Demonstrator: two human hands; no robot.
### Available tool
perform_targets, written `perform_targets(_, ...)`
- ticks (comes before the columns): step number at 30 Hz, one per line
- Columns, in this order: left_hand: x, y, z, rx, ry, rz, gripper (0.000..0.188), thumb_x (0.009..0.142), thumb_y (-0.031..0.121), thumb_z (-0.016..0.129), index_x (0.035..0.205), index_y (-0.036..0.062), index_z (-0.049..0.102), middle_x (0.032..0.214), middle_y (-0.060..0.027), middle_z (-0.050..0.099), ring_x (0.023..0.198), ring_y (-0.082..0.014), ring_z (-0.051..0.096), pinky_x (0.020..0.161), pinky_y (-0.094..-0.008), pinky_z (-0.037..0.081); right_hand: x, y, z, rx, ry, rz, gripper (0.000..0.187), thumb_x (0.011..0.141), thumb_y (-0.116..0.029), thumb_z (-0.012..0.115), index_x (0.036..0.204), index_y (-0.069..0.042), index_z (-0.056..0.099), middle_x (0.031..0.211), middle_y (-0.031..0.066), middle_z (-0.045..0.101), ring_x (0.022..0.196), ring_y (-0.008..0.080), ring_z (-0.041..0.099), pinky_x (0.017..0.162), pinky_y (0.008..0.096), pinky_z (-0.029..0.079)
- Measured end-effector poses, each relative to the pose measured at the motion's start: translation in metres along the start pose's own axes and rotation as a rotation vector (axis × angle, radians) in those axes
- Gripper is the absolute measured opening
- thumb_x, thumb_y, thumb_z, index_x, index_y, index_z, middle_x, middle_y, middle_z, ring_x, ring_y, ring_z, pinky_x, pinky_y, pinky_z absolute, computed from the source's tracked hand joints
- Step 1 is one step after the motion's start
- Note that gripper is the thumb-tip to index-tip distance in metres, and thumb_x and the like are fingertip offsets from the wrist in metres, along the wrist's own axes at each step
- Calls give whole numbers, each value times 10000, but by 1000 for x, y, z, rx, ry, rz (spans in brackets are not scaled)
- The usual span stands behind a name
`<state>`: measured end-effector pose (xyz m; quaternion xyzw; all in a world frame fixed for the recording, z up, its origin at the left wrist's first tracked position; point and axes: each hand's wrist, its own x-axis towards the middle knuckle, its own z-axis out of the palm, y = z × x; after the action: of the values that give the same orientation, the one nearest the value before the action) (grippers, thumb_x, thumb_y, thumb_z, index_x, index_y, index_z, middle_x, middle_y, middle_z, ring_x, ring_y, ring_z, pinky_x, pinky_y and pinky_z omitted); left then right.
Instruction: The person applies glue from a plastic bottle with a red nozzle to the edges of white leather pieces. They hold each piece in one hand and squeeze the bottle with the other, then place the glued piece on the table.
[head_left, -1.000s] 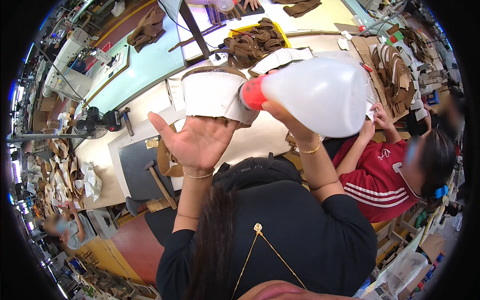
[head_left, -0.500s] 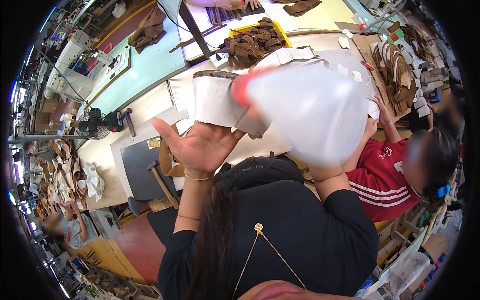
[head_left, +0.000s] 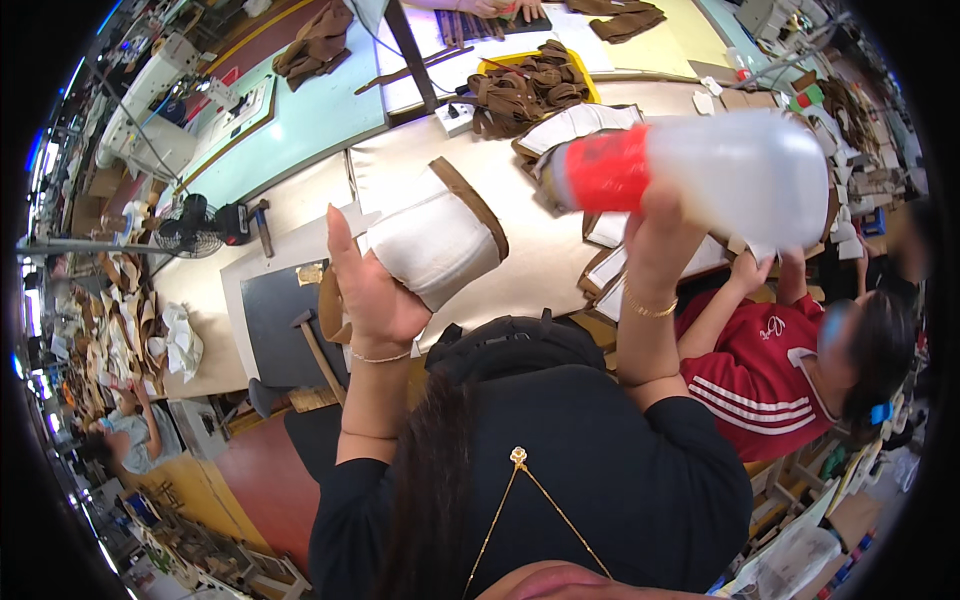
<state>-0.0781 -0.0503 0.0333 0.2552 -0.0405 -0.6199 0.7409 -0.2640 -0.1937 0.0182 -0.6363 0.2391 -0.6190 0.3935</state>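
Fingers (head_left: 655,215) of my right hand (head_left: 660,245) wrap the tipped white bottle (head_left: 740,175), red cap on; left hand (head_left: 375,290) cups the white-and-brown piece (head_left: 440,240). No pouring yet, I think.

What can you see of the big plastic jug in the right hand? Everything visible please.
The jug is a large, translucent white plastic container, milky-looking, with a red cap and neck section at its left end. It lies roughly horizontal in the air above the beige worktable, cap pointing left towards the pale, brown-edged piece held in the left hand. The right hand grips it from below near the red part. Its outline is slightly blurred; contents cannot be made out.
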Motion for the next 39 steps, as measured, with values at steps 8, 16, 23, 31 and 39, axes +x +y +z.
perform_targets(8, -7, -7, -20, 275, -9, 106, 958, 773, 759, 293, 1351, -4, 296, 1346, -167, 394, 1230, -317, 400, 1023, -444, 322, -5, 1, 27, 358, -348, 160, 418, 745, -283, 734, 1038, -36, 567, 990, 62, 598, 904, 147, 558, 774, 299, 458)
perform_targets(16, -11, -14, -45, 663, -174, 161, 1068, 668, 757, 521, 1355, -22, 273, 1332, -129, 402, 1235, -230, 380, 1009, -370, 318, 9, -20, 33, 18, -168, -2, 302, 712, -163, 772, 946, -17, 648, 904, 42, 653, 774, 133, 613, 693, 273, 517)
perform_targets(23, -17, -14, -37, 897, -249, 151, 1134, 631, 815, 477, 1341, -50, 294, 1311, -135, 421, 1193, -205, 416, 980, -334, 335, 7, -16, 26, -136, -196, -88, 411, 661, -213, 809, 983, -34, 627, 867, 37, 640, 831, 140, 598, 737, 288, 508)
perform_targets(31, -6, -14, -9, 259, -197, -200, 1154, 670, 872, 156, 1399, -23, 162, 1434, -154, 256, 1321, -294, 251, 1073, -447, 195, -4, -28, 35, 45, -241, 92, 363, 694, -161, 783, 993, -30, 624, 945, 60, 634, 842, 137, 599, 740, 275, 505)
perform_targets(39, 1, -17, -3, 34, -244, -218, 1224, 616, 906, 104, 1396, -36, 156, 1438, -160, 239, 1329, -273, 232, 1093, -402, 160, -5, -10, 38, -67, -494, 21, 442, 677, -165, 797, 1044, -27, 593, 984, 60, 622, 893, 158, 589, 794, 299, 495)
